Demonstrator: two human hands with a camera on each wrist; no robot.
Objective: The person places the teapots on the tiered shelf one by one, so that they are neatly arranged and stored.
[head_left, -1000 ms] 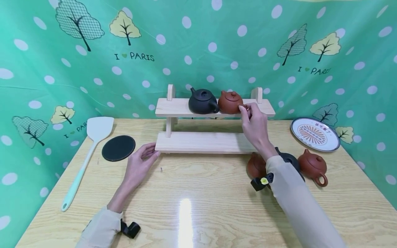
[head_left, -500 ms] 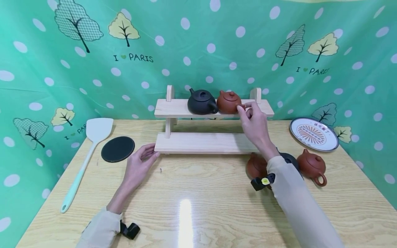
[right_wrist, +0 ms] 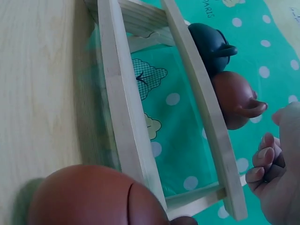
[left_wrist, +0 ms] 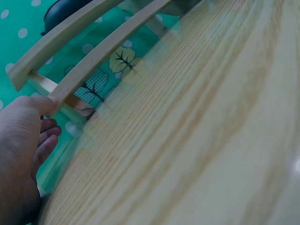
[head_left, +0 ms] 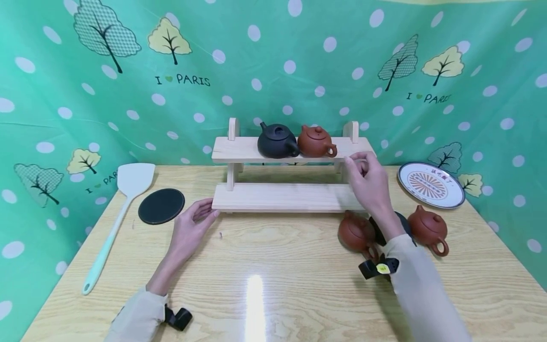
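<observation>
A two-tier wooden display rack (head_left: 282,197) stands at the back of the table. On its upper shelf sit a black teapot (head_left: 275,142) and, close beside it, a reddish-brown teapot (head_left: 314,142), handles toward the right front. My left hand (head_left: 193,231) holds the left end of the lower shelf, thumb at the front corner, as the left wrist view also shows. My right hand (head_left: 370,184) is apart from the brown teapot's handle, in front of the rack's right end, fingers loosely bent and holding nothing. Under my right forearm a black teapot (head_left: 403,224) is partly hidden.
Two more reddish-brown teapots, a nearer one (head_left: 354,232) and one farther right (head_left: 429,226), flank that black teapot on the table. A patterned plate (head_left: 431,185) leans at the back right. At left lie a spatula (head_left: 115,223) and a round black mat (head_left: 161,206).
My right hand has let go of the brown teapot's handle and moved right and down toward me. The teapot stays on the upper shelf. My left hand keeps its place on the rack.
</observation>
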